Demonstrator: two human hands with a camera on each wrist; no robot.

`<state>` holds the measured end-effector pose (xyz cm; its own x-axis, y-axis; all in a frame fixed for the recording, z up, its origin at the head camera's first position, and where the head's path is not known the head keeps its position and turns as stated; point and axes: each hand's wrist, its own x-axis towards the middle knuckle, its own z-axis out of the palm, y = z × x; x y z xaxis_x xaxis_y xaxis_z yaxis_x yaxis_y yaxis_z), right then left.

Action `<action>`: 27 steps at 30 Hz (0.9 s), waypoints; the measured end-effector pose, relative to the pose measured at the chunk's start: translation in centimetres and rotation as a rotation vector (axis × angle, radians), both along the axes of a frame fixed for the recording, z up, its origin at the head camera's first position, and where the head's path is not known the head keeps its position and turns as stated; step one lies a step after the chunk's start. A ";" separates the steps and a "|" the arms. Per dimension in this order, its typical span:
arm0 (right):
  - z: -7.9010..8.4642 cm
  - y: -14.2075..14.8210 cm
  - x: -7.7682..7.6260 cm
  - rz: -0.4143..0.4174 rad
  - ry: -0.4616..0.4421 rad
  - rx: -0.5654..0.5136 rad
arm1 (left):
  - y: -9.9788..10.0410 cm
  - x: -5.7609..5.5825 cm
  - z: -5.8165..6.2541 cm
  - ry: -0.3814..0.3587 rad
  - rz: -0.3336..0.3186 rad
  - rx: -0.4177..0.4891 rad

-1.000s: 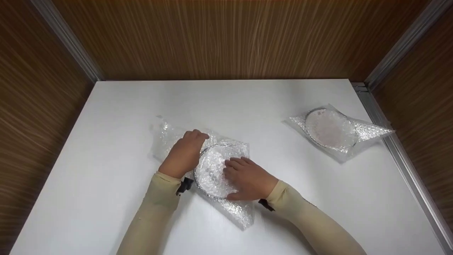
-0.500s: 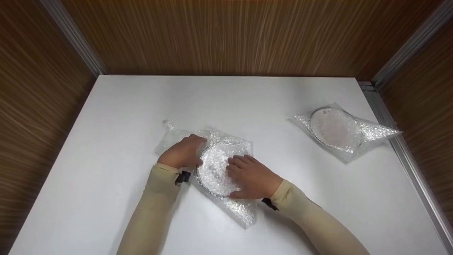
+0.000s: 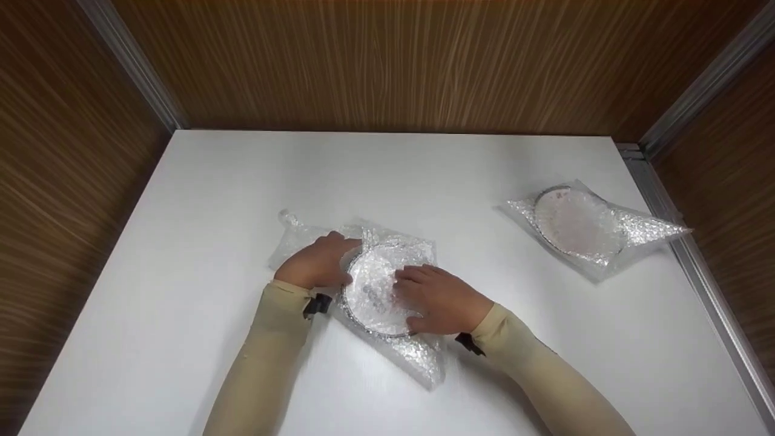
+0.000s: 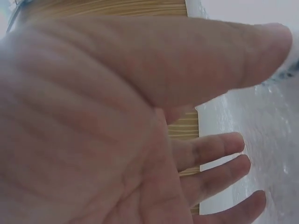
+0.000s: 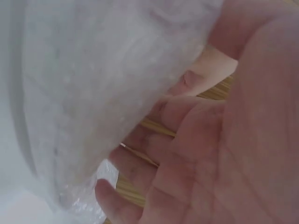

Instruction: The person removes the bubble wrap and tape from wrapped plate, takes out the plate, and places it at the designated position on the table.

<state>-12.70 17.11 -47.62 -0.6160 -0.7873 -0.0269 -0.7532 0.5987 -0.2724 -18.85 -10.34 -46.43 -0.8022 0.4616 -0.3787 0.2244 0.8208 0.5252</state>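
A round white plate with a dark rim lies in clear bubble wrap in the middle of the table. At its left edge is my left hand, its thumb near the rim and its fingers on the wrap. The left wrist view shows those fingers fairly straight, tips at the bubble wrap. My right hand rests flat on the plate's right side over the wrap. Seen from the right wrist, its extended fingers lie along the wrapped plate. The wrap's loose left end is partly hidden under the left hand.
A second round plate, pinkish and wrapped in bubble wrap, lies at the right, its pointed end reaching the table's right edge. Brown wood-grain panels stand behind and beside the white table, with metal rails at the right.
My left hand has turned and drawn back slightly, its thumb now at the plate's rim. The wrap's left end has folded inward. My right hand stays on the plate; the whole view has shifted slightly.
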 end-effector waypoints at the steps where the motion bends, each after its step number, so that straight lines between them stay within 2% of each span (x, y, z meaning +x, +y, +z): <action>1: 0.0 0.1 -0.1 -0.003 -0.005 -0.011 | 0.1 0.1 0.0 0.002 0.000 -0.005; 7: 0.1 1.1 -1.2 0.017 0.006 -0.031 | 1.0 0.6 0.2 -0.044 -0.018 -0.049; 11: 0.4 1.7 -1.5 0.015 -0.013 0.034 | 1.5 0.9 0.1 -0.055 -0.033 -0.050; 16: 0.7 1.5 -1.1 -0.047 -0.045 0.107 | 2.0 1.1 0.2 -0.015 -0.033 -0.036; 21: 0.4 0.5 -0.5 -0.119 0.016 0.114 | 2.6 1.4 0.3 0.059 -0.003 -0.029; 24: 0.4 0.5 -0.5 -0.117 0.036 0.104 | 2.9 1.5 0.4 0.118 -0.003 -0.042; 27: 0.6 0.8 -0.7 -0.078 0.034 0.078 | 3.0 1.7 0.5 0.105 -0.019 -0.071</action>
<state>-13.40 17.93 -47.06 -0.6773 -0.7329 -0.0641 -0.7113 0.6745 -0.1979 -17.18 -7.36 -45.94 -0.8304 0.4523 -0.3255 0.2913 0.8502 0.4385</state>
